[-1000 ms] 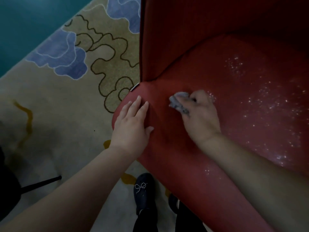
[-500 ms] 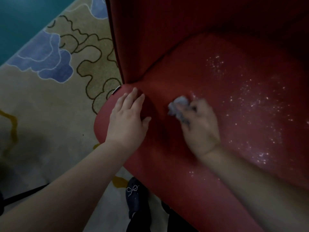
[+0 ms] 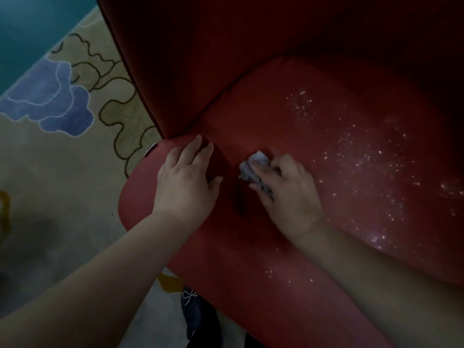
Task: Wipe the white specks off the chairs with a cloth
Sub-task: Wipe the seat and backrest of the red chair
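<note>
A red chair (image 3: 251,272) fills the right of the head view, its seat below a darker backrest (image 3: 200,59). White specks (image 3: 364,159) are scattered over the right half of the seat; a small patch lies near the front edge. My right hand (image 3: 288,197) presses a crumpled grey cloth (image 3: 253,167) on the seat, left of the specks. My left hand (image 3: 185,182) lies flat on the seat's left corner, fingers apart, holding nothing.
A patterned carpet (image 3: 62,172) with blue flower shapes and brown swirls lies left of the chair, with teal floor (image 3: 25,26) beyond it. A dark shoe with a bow (image 3: 195,315) stands under the seat's front edge.
The view has shifted, so the chair sits further left and lower in frame. My right hand and the cloth have slid slightly over the seat. My left hand stays on the corner.
</note>
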Tool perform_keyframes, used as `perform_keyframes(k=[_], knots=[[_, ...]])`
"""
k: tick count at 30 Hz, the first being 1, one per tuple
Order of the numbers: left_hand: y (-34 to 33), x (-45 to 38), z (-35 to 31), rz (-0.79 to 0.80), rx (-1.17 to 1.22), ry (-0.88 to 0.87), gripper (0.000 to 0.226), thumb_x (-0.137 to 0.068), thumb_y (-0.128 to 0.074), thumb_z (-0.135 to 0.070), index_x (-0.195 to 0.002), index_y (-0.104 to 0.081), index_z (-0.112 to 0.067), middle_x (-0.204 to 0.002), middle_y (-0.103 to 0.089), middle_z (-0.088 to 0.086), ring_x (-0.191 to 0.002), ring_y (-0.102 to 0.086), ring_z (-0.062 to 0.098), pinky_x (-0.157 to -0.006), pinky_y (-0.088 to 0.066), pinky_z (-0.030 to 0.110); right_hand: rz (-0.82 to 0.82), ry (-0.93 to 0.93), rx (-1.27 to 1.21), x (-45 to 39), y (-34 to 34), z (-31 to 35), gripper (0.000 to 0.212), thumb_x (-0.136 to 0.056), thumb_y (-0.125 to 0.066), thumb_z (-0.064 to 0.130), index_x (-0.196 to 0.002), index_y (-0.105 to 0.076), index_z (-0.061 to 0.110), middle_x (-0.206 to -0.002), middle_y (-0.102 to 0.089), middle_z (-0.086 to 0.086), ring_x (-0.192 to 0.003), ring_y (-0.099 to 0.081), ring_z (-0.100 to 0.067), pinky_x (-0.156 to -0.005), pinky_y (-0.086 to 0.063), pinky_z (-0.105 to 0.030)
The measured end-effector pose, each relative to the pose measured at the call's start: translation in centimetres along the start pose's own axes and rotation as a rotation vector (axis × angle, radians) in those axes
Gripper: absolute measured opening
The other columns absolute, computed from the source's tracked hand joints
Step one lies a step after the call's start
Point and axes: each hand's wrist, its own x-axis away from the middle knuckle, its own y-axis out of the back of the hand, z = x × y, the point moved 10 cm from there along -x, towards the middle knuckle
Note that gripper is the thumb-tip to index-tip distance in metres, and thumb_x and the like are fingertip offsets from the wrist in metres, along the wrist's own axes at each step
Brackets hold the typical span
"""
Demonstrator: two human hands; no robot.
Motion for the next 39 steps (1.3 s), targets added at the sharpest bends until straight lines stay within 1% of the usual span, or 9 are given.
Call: perform_keyframes(k=[3,8,15,20,24,27,33,36,39], knots=[[-0.6,-0.7,-0.9,0.021,-0.008,-0.019,0.068,-0.088,-0.059,-0.043,-0.148,-0.031,-0.029,-0.158,-0.021,-0.006,-0.139,-0.020,0.023,-0.113,-0.022,0.041,-0.016,0.034,0.094,-4.2,1.1,-2.8,0.038,-0.079,-0.074,0.016,-0.116,-0.069,0.020,-0.094,-0.057,-0.016,-0.082,-0.055,-0.037,-0.064,-0.048,-0.043],[-0.9,-2.3,-1.7,0.026,-0.002,-0.008,0.070,-0.086,-0.058,-0.048,-0.148,-0.029,-0.032,-0.159,-0.017,-0.006,-0.142,-0.014,0.023,-0.115,-0.017,0.044,-0.153,-0.230,0.057,-3.9,3.2,-7.4,0.035,-0.088,-0.066,0.016,-0.123,-0.065,0.020,-0.098,-0.052,-0.013,-0.087,-0.051,-0.033,-0.074,-0.048,-0.042],[-1.5,-4.8,-4.1,0.053,-0.021,-0.055,0.072,-0.086,-0.056,-0.053,-0.148,-0.025,-0.036,-0.159,-0.010,-0.008,-0.142,-0.009,0.020,-0.115,-0.017,0.045,-0.059,-0.021,0.081,-6.4,2.6,-6.2,0.043,-0.079,-0.069,0.004,-0.120,-0.067,0.021,-0.096,-0.054,-0.015,-0.087,-0.052,-0.036,-0.070,-0.044,-0.039],[-1.6,-6.7,-4.1,0.058,-0.026,-0.028,0.074,-0.084,-0.054,-0.058,-0.148,-0.022,-0.039,-0.159,-0.008,-0.011,-0.143,-0.007,0.019,-0.114,-0.016,0.047,-0.197,-0.289,0.077,-6.8,4.6,-11.3,0.037,-0.088,-0.063,0.012,-0.123,-0.064,0.021,-0.099,-0.052,-0.012,-0.090,-0.049,-0.033,-0.075,-0.047,-0.042],[-1.6,-7.5,-4.7,0.062,-0.053,-0.025,0.075,-0.083,-0.055,-0.057,-0.148,-0.024,-0.038,-0.159,-0.010,-0.011,-0.142,-0.010,0.020,-0.109,-0.023,0.055,-0.143,-0.170,0.011,-5.4,3.5,-8.4,0.044,-0.082,-0.068,0.003,-0.123,-0.064,0.019,-0.096,-0.052,-0.010,-0.085,-0.050,-0.029,-0.071,-0.047,-0.037],[-1.6,-7.7,-4.8,0.047,-0.061,-0.025,0.076,-0.081,-0.053,-0.059,-0.148,-0.025,-0.038,-0.159,-0.013,-0.010,-0.141,-0.012,0.020,-0.107,-0.025,0.056,-0.094,-0.103,0.086,-10.1,3.3,-8.8,0.038,-0.089,-0.062,0.014,-0.126,-0.063,0.023,-0.100,-0.052,-0.012,-0.090,-0.049,-0.033,-0.073,-0.036,-0.032],[-1.4,-7.8,-5.0,0.022,-0.058,-0.044,0.075,-0.079,-0.057,-0.058,-0.146,-0.032,-0.035,-0.157,-0.020,-0.008,-0.140,-0.017,0.021,-0.105,-0.027,0.059,-0.228,-0.357,0.050,-8.4,5.1,-12.9,0.037,-0.091,-0.061,0.013,-0.127,-0.062,0.021,-0.102,-0.051,-0.013,-0.094,-0.049,-0.032,-0.080,-0.047,-0.041],[-1.3,-8.4,-6.0,0.010,-0.063,-0.054,0.074,-0.079,-0.060,-0.053,-0.146,-0.035,-0.032,-0.158,-0.021,-0.007,-0.141,-0.019,0.022,-0.103,-0.030,0.059,-0.175,-0.262,-0.004,-6.5,4.1,-9.7,0.041,-0.084,-0.065,0.004,-0.123,-0.065,0.017,-0.097,-0.052,-0.013,-0.087,-0.051,-0.033,-0.073,-0.049,-0.040],[-2.0,-9.3,-7.0,0.039,-0.064,-0.069,0.074,-0.082,-0.053,-0.056,-0.148,-0.028,-0.034,-0.160,-0.012,-0.008,-0.143,-0.011,0.019,-0.107,-0.024,0.057,-0.099,-0.178,0.022,-10.0,3.7,-10.2,0.047,-0.086,-0.059,0.006,-0.130,-0.059,0.021,-0.106,-0.051,-0.015,-0.097,-0.048,-0.035,-0.080,-0.046,-0.040]])
